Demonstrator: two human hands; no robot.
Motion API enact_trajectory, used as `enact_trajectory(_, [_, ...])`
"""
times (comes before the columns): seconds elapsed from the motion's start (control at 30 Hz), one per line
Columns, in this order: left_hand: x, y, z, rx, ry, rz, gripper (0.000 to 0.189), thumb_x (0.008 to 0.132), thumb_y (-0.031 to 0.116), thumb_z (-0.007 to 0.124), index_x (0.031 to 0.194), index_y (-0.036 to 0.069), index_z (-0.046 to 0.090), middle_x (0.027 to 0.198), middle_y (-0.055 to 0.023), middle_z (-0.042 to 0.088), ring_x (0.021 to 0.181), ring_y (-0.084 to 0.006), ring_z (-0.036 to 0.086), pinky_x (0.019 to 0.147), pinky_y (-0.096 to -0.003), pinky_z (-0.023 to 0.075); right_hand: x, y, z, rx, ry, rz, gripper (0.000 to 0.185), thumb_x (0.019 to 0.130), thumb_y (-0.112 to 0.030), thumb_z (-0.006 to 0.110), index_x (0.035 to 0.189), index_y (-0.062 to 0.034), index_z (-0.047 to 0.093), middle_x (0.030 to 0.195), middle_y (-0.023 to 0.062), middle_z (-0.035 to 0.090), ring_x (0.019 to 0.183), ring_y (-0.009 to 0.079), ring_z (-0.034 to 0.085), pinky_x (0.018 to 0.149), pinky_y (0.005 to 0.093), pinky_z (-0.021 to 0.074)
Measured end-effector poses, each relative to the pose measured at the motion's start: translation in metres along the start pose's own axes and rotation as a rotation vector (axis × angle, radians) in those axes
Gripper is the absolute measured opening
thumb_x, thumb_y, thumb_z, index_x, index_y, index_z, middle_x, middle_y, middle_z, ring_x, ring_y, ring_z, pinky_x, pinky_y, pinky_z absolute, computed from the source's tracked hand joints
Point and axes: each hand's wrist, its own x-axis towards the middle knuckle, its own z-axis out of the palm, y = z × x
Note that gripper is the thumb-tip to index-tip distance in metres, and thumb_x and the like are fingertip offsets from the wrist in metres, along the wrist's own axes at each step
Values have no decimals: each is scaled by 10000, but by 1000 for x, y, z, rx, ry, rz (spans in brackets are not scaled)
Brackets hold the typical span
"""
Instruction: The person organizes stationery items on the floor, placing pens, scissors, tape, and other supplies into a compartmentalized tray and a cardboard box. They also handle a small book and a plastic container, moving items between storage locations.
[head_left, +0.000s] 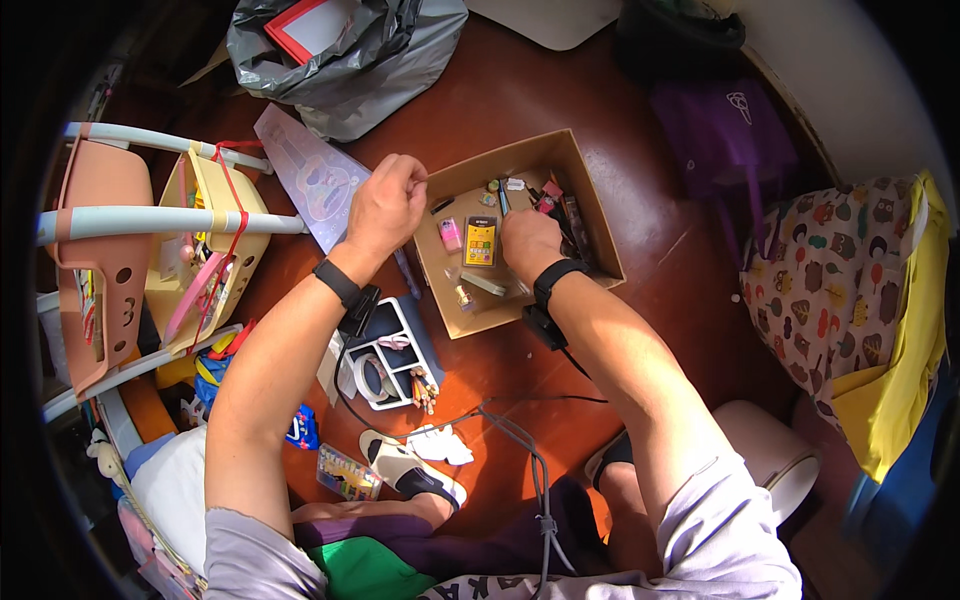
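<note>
A cardboard box (592, 217) stands on the floor before me with small stationery inside. My right hand (531, 238) reaches into it, fingers curled down. A slim blue pen-like item (503, 196) lies at those fingertips; whether they grip it is hidden. Just left of that hand is a yellow and black pack (480, 241) bearing print, with a pink item (450, 235) beside it. Lower in the box are a pale bar-shaped item (483, 283) and a small clear packet (463, 297). My left hand (390, 199) hovers by the box's left rim, fingers bent, their inside hidden.
A white divided organizer (409, 324) holding tape and pencils sits below the box. Left is a rack with pink (112, 195) and cream baskets (225, 187). A grey plastic bag (397, 67) lies beyond. Cables (536, 480) hang before me. An owl-print bag (832, 277) stands right.
</note>
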Motion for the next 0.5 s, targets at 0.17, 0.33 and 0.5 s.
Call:
enact_trajectory(0.17, [53, 54, 50, 370, -582, 505, 272, 802, 93, 774, 1073, 85, 744, 1105, -78, 669, 1082, -320, 684, 883, -446, 588, -2, 4, -8, 103, -87, 148, 216, 961, -172, 698, 1122, -117, 831, 1165, 136, 809, 1101, 301, 785, 899, 394, 627])
enact_trajectory(0.33, [50, 49, 106, 590, -562, 620, 148, 909, 185, 674, 953, 118, 799, 1146, -70, 697, 1101, -263, 699, 918, -380, 583, -4, 12, -13, 155, -112, 220, 255, 927, -189, 730, 1151, -108, 820, 1217, 144, 795, 1159, 305, 765, 957, 402, 615])
enact_trajectory(0.5, [52, 35, 114, 582, -656, 678, 137, 900, 137, 675, 945, 95, 797, 1121, -74, 717, 1113, -263, 692, 946, -387, 577, -7, 33, -29, 266, -189, 190, 419, 903, -342, 726, 1172, -28, 792, 1255, 206, 769, 1160, 323, 761, 950, 401, 620])
